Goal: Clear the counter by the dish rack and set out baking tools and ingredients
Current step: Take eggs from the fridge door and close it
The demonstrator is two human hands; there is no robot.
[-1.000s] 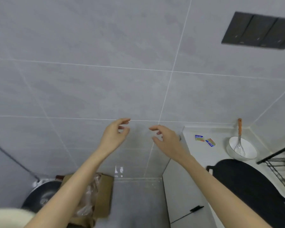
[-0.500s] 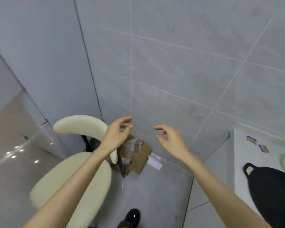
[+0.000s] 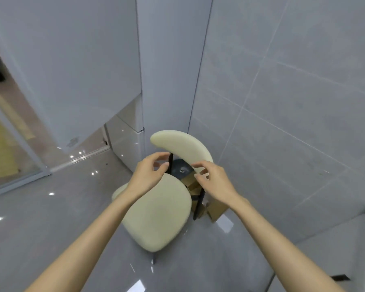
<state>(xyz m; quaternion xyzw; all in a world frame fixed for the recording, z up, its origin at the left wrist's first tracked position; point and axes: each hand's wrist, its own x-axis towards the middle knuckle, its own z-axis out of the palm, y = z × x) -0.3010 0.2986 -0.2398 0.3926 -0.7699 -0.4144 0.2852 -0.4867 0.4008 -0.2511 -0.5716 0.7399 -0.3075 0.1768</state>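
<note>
Counter position, Recorder?

Recorder: Cannot tell. Only 1 grey cabinet panel (image 3: 325, 239) shows at the lower right edge, with 1 dark handle (image 3: 339, 278) below it.

Inspector: Hands?

Recorder: 2 bare hands, both empty. The left hand (image 3: 147, 178) and right hand (image 3: 216, 183) are held apart, fingers loosely curled, thumbs towards each other.

Inspector: Over what?

Recorder: 1 cream chair (image 3: 160, 220) on the glossy grey floor (image 3: 51, 228), set in a tiled corner. Both hands hover above the rear of its seat, just under the curved backrest (image 3: 183, 147). Whether the right fingertips touch the backrest cannot be determined.

Inspector: Behind the chair?

Recorder: 1 cardboard box (image 3: 218, 208) on the floor against the wall, partly hidden by the right wrist.
</note>
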